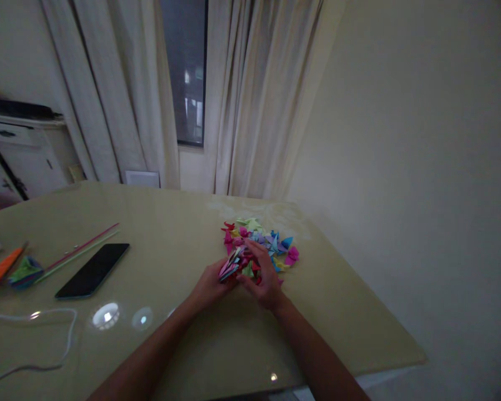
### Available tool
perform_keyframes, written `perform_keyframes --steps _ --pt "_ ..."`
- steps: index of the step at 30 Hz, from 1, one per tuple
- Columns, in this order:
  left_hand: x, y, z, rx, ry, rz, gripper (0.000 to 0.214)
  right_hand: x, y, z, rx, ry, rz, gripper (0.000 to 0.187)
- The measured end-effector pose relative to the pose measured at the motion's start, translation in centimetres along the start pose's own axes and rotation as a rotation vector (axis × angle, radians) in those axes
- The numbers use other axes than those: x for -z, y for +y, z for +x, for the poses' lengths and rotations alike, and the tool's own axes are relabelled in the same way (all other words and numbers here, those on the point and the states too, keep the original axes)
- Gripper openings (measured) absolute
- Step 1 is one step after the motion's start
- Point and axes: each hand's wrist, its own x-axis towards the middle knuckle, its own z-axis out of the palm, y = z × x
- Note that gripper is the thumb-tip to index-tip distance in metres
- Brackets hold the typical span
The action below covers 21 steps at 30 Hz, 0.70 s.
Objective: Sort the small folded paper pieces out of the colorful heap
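Observation:
Colourful folded paper cranes [274, 243] lie heaped on the table in front of me. In my left hand [211, 288] is a bundle of flat-folded paper cranes [231, 265], pink, white and dark at the edges, gripped at the near left side of the heap. My right hand [268, 285] curves over the near side of the heap, thumb and fingers apart. Its fingertips reach the bundle's far end, and green and red folded paper [250, 270] shows between thumb and fingers. My hands hide part of the heap.
Left on the glossy table [162, 234] lie a black phone [93, 271], thin pink and green sticks [83, 248], a green-blue object [26, 273], an orange-handled tool [3, 268] and a white cable [69, 334]. A wall [401, 195] borders the table's right side; curtains [259, 111] hang behind.

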Motion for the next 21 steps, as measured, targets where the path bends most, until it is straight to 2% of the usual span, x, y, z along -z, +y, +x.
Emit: perform_keyframes --steps 3,4,7,11,14,15,18,19,20,21 --pt "-0.4 0.1 -0.2 0.022 0.004 -0.015 0.039 0.0 -0.7 0.2 0.104 -0.139 -0.068 0.082" --pt "-0.6 0.1 -0.3 0.022 0.006 -0.014 0.039 0.0 -0.8 0.2 0.113 -0.134 -0.091 0.082" --pt "-0.9 0.1 -0.4 0.015 0.021 -0.012 0.037 0.0 -0.9 0.2 0.046 0.016 -0.139 0.075" --pt "-1.0 0.2 -0.5 0.025 0.003 -0.028 0.033 -0.2 -0.9 0.2 0.183 -0.119 -0.156 0.087" --pt "-0.9 0.2 -0.5 0.035 -0.042 0.029 0.032 -0.8 -1.3 0.3 0.085 0.025 -0.169 0.077" --pt "-0.8 0.2 -0.5 0.031 -0.045 0.042 0.033 -1.0 -1.4 0.3 0.094 0.013 -0.165 0.075" --pt "-0.4 0.1 -0.4 0.025 -0.013 0.063 0.038 -0.6 -1.4 0.7 0.214 -0.158 -0.154 0.078" --pt "-0.1 0.2 -0.3 0.045 0.010 0.071 0.042 0.1 -1.1 0.9 0.170 -0.103 -0.157 0.075" --pt "0.3 0.4 -0.1 0.080 0.034 0.082 0.045 0.9 -0.6 1.0 0.058 0.058 -0.156 0.068" --pt "0.8 0.9 0.3 0.125 0.057 0.089 0.050 2.0 0.2 1.2 -0.090 0.285 -0.144 0.061"
